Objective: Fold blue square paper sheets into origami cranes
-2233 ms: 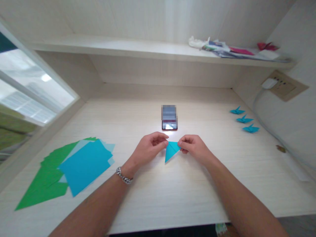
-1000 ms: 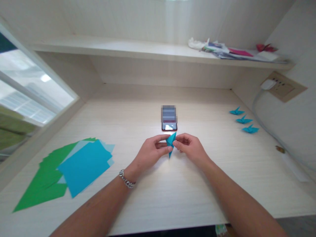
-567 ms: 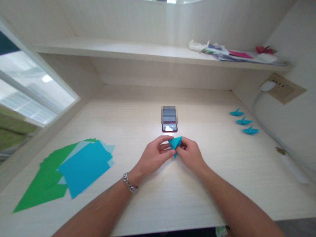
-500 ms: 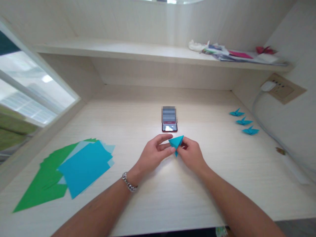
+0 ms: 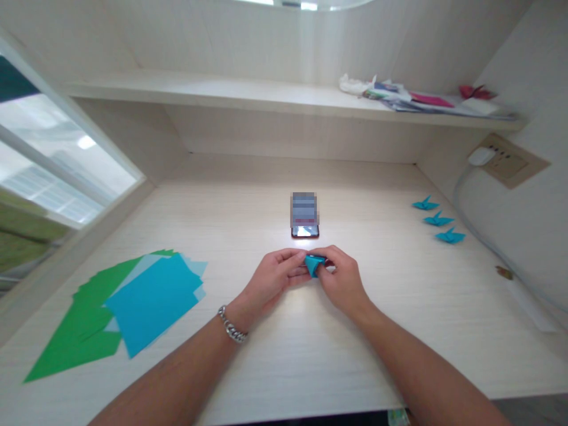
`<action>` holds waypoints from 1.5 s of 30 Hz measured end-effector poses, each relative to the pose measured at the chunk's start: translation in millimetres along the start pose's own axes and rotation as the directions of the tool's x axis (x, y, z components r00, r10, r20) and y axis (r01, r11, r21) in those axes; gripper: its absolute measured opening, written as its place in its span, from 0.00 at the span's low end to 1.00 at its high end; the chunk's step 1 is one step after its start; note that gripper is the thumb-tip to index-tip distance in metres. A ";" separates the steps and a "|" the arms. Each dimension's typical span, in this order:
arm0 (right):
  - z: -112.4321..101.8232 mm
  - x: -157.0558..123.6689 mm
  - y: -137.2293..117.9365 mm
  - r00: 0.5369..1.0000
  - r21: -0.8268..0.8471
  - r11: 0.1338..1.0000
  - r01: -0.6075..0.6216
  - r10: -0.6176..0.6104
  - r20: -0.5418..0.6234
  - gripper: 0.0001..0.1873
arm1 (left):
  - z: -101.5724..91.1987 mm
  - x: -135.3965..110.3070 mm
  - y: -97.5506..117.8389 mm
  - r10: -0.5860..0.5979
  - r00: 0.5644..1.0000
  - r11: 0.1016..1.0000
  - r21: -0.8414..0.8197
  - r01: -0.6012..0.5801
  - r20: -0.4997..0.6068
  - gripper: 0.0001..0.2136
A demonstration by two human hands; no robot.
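Observation:
A small folded piece of blue origami paper [image 5: 313, 265] is held between my two hands above the desk, just in front of the phone [image 5: 305, 229]. My left hand [image 5: 277, 273] pinches its left side with thumb and fingers. From the right, my right hand [image 5: 344, 273] grips it, thumb below and index finger over the top. Fingers hide part of the paper. At the right side of the desk three folded blue paper cranes [image 5: 438, 219] stand in a slanting row.
Blue paper sheets [image 5: 155, 305] overlap green sheets [image 5: 66, 346] on the left. A shelf [image 5: 222, 86] above holds papers and a plastic bag. A white cable [image 5: 470, 225] runs down the right wall from a socket [image 5: 510, 160].
The blue paper has turned and been bent into a smaller shape. My right index finger now reaches over its top, and my left fingers have closed in on its left side.

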State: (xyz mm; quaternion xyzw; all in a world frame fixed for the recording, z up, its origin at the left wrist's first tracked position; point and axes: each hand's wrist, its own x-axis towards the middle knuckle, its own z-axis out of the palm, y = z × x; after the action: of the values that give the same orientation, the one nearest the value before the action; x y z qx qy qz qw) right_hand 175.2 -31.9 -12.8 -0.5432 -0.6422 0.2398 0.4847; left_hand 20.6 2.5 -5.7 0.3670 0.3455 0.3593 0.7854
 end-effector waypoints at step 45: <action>6.9 5.4 1.5 0.895 0.473 0.767 -0.433 0.426 0.129 0.09 | -3.0 0.4 -1.1 0.042 0.997 0.999 -0.031 -0.040 0.072 0.13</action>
State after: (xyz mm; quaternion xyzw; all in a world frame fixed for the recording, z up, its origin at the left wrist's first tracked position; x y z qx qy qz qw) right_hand 170.1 -24.9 -15.0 -0.5331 -0.4223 0.5025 0.5338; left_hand 18.7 3.2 -8.2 0.3754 0.3037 0.3669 0.7951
